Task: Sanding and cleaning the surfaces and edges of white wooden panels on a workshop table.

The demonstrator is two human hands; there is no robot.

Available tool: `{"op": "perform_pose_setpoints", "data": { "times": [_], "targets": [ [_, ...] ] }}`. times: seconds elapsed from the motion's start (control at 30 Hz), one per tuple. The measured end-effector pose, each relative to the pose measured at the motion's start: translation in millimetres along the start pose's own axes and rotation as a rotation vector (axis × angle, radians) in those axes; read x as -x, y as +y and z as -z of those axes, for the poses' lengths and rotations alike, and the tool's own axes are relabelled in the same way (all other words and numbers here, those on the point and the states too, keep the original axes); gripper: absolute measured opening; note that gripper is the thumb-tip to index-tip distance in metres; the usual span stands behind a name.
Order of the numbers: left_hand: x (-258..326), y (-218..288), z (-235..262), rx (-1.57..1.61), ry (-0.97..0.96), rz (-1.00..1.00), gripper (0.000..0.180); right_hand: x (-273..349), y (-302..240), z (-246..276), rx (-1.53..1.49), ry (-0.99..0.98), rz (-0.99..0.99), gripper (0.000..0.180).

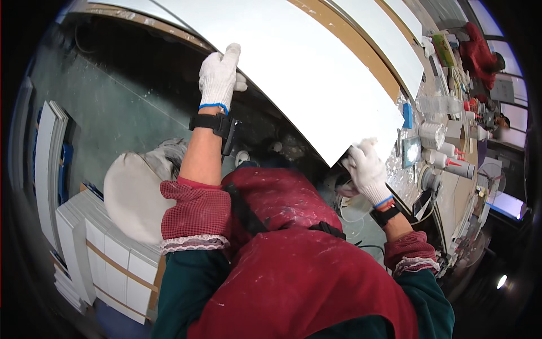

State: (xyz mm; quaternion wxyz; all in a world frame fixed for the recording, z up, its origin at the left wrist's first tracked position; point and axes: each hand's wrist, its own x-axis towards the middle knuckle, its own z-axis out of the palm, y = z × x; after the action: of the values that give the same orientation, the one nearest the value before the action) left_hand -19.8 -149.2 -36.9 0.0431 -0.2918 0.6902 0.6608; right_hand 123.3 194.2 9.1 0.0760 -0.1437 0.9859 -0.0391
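A long white panel [316, 73] lies slanted across the work table in front of me, its near corner jutting past the table edge. My left hand [219, 73], in a white knit glove, is closed on the panel's near long edge, one finger reaching over the top face. At the panel's right end, close to the corner, my right hand [366, 169] in a matching glove has its fingers curled over the short edge. The undersides of both grips are hidden.
More white panels [361, 25] lie beyond, with brown boards between. Bottles with red tips [437, 158] and plastic jars [432, 135] crowd the table's right. White boards [121, 254] are stacked at lower left beside a round pale seat [132, 198]. A person in red [479, 56] is far right.
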Motion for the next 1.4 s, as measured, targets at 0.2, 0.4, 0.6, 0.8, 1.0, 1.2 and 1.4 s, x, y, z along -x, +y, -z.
{"op": "perform_pose_setpoints", "data": {
  "times": [0.2, 0.4, 0.6, 0.8, 1.0, 1.2, 1.4],
  "targets": [
    [-10, -6, 6, -0.019, -0.065, -0.007, 0.045, 60, 55, -13, -0.591, 0.145, -0.518, 0.022],
    [-19, 0, 24, -0.111, -0.168, -0.001, 0.046, 56, 31, -20, -0.835, 0.244, -0.720, 0.030],
    [-31, 40, 49, -0.580, -0.298, -0.004, 0.045, 48, 10, -8, -0.836, 0.324, -0.923, 0.033],
    [-66, 106, 46, -1.046, -0.433, -0.736, 0.052, 39, -36, -2, -0.999, 0.676, -1.028, 0.035],
    [-117, 138, 6, -1.156, -0.902, -1.078, 0.072, -33, -125, 5, -0.461, 0.985, -0.910, 0.030],
    [-159, 155, -37, -1.477, -0.982, -1.161, 0.089, -148, -190, 6, -0.310, 0.772, -0.575, 0.027],
    [-161, 163, -72, -1.531, -1.140, -1.158, 0.097, -194, -200, -11, -0.270, 0.669, -0.458, 0.021]
  ]
}}
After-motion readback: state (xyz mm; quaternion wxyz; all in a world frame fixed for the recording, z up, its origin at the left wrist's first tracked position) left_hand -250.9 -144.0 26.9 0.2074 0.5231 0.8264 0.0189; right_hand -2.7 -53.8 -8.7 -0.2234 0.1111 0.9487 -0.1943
